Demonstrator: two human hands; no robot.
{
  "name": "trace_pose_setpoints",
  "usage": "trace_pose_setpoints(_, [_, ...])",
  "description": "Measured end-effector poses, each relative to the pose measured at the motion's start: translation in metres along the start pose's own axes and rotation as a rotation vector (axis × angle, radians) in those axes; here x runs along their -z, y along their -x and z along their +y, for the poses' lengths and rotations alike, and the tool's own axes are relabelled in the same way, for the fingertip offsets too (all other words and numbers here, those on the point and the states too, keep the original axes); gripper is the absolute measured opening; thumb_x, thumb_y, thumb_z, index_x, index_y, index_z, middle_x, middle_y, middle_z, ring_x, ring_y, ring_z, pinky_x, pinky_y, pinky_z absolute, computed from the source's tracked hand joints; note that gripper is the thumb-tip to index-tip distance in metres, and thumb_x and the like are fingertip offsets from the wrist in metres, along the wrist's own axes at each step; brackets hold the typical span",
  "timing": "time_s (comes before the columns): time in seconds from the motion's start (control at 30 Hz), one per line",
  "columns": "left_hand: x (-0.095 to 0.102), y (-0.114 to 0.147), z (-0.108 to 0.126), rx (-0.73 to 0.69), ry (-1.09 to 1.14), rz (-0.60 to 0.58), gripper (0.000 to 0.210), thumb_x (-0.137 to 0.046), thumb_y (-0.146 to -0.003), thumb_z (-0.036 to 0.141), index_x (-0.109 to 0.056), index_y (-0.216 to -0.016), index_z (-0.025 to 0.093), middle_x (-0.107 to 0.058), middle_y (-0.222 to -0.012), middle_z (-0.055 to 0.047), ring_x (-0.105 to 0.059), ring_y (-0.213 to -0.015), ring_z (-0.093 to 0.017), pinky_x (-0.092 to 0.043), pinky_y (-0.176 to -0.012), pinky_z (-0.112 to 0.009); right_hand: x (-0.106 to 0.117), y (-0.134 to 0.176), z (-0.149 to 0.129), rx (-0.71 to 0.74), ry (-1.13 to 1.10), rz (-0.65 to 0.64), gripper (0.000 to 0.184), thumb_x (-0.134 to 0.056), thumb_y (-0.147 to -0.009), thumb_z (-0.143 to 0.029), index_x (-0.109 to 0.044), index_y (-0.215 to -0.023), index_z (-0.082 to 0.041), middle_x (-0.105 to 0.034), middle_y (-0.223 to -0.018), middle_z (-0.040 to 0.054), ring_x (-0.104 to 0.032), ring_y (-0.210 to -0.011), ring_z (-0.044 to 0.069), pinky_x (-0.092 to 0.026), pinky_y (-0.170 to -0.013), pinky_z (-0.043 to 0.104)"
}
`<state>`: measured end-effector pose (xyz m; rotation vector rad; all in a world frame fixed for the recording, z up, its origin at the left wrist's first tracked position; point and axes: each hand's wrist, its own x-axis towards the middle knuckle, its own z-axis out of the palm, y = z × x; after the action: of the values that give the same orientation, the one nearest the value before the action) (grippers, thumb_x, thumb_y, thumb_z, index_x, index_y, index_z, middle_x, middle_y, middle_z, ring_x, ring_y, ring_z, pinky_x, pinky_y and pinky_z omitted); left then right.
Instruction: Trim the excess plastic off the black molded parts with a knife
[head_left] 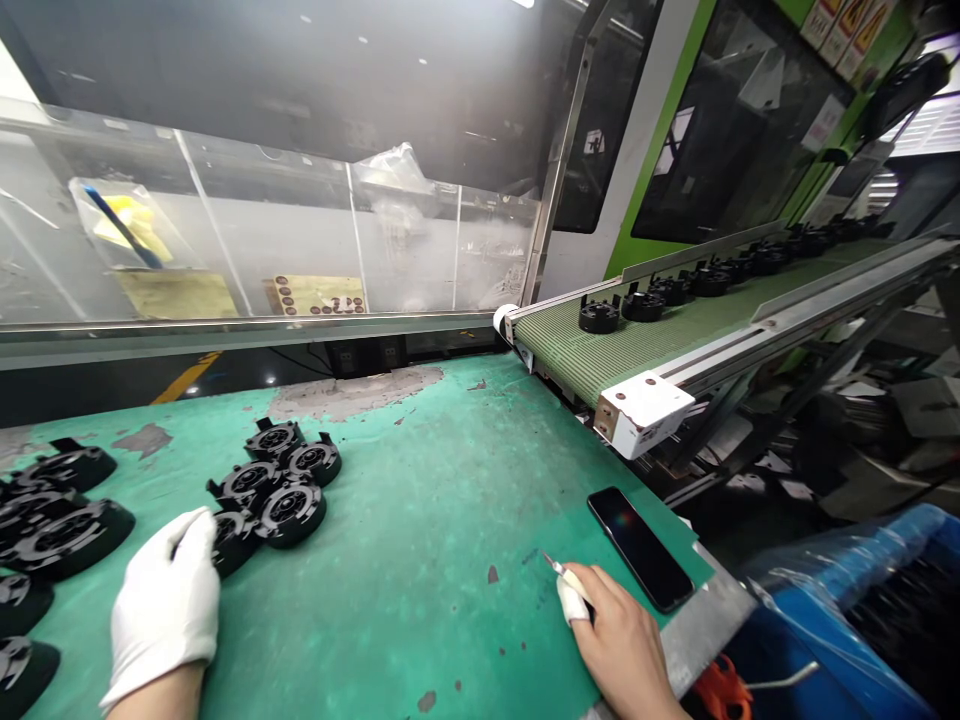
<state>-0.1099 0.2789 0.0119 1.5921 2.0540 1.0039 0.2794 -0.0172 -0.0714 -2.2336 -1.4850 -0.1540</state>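
My left hand (pixel 166 595), in a white glove, is closed with its fingertips at the left edge of a round black plastic part (pixel 234 540). That part belongs to a cluster of similar round black parts (pixel 291 512) with upright tabs, lying on the green worktop. My bare right hand (pixel 611 625), with a white wrap on the thumb, grips a small pale-handled knife (pixel 564 572). Its thin tip points up and left over the worktop, away from the parts. Just beyond the right hand lies a black smartphone (pixel 641 548).
More black parts (pixel 71 535) lie at the left edge of the green worktop (pixel 420 560). A green conveyor belt (pixel 570 350) carrying a row of them ends at the back right. A blue bin (pixel 806 640) and an orange-handled tool (pixel 724 690) sit at lower right.
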Motion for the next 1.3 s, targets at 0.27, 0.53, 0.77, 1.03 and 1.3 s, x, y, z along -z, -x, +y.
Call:
trace_pose_setpoints(0.27, [0.0005,0.0002,-0.0019,-0.003,-0.004,0.000,0.060,-0.036,-0.095,0.063,-0.061,-0.129,0.022,-0.058,-0.144,-0.011,-0.051,-0.136,-0.034,-0.037,-0.118,-0.049,0.0004,0.0000,0.0006,0.001,0.002,-0.001,0.030,-0.043,-0.099,-0.034,-0.067,-0.117,-0.030,-0.073,-0.098,0.0031,-0.072,-0.079,0.020,-0.052,-0.062,0.027])
trace_pose_setpoints(0.53, [-0.0026,-0.0022,-0.0041,-0.023,-0.007,0.010,0.059,-0.036,-0.095,0.062,-0.062,-0.128,0.020,-0.059,-0.142,-0.011,-0.051,-0.135,-0.033,-0.037,-0.117,-0.048,0.0004,0.0004,-0.0002,-0.007,0.006,0.006,0.030,-0.045,-0.098,-0.031,-0.067,-0.117,-0.030,-0.073,-0.100,0.0022,-0.072,-0.081,0.020,-0.053,-0.063,0.028])
trace_pose_setpoints(0.77, [-0.0012,-0.0014,-0.0048,-0.030,-0.003,0.010,0.060,-0.036,-0.095,0.063,-0.062,-0.128,0.020,-0.059,-0.142,-0.012,-0.051,-0.135,-0.033,-0.036,-0.118,-0.048,0.0016,-0.0005,-0.0010,-0.001,-0.010,0.021,0.029,-0.044,-0.099,-0.033,-0.068,-0.115,-0.030,-0.074,-0.098,0.0025,-0.072,-0.080,0.020,-0.053,-0.062,0.026])
trace_pose_setpoints(1.03, [-0.0024,-0.0020,-0.0048,-0.028,-0.001,0.011,0.060,-0.037,-0.095,0.063,-0.062,-0.128,0.020,-0.059,-0.142,-0.011,-0.052,-0.135,-0.033,-0.037,-0.117,-0.048,0.0008,0.0001,-0.0027,-0.007,-0.032,0.039,0.030,-0.042,-0.099,-0.034,-0.068,-0.114,-0.029,-0.074,-0.097,0.0043,-0.071,-0.079,0.021,-0.051,-0.061,0.027])
trace_pose_setpoints(1.3, [-0.0021,-0.0012,-0.0033,-0.027,0.002,0.007,0.060,-0.036,-0.095,0.063,-0.062,-0.129,0.020,-0.059,-0.143,-0.011,-0.051,-0.135,-0.033,-0.036,-0.118,-0.048,0.0004,0.0019,-0.0066,-0.067,-0.056,0.018,0.030,-0.041,-0.100,-0.035,-0.066,-0.115,-0.030,-0.072,-0.099,0.0040,-0.070,-0.084,0.022,-0.050,-0.066,0.030])
